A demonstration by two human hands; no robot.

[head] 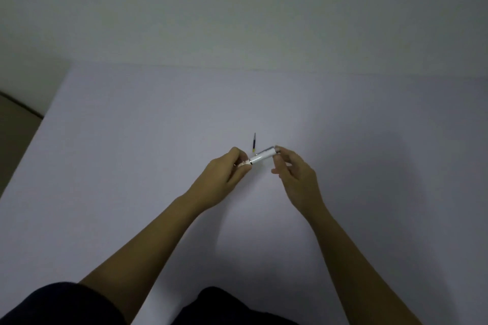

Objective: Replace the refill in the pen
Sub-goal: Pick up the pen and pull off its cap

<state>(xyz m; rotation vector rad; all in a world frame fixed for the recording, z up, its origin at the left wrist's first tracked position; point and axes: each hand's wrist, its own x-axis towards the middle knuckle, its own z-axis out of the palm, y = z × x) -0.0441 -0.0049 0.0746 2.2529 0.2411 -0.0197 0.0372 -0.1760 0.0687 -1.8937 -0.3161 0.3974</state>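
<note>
A white pen point(261, 157) with a dark ring near its left end is held level above the table between both hands. My left hand point(227, 174) pinches the pen's left end, whose tip is hidden by the fingers. My right hand point(293, 171) grips the right end with thumb and fingertips. Just behind the pen, a thin dark refill point(254, 142) with a yellowish tip lies on the table, pointing away from me, untouched by either hand.
The white table point(132, 166) spreads wide around the hands. Its left edge runs diagonally at the far left, with a brownish floor point(15, 124) beyond. A pale wall point(237, 8) rises behind the far edge. Dark clothing shows at the bottom.
</note>
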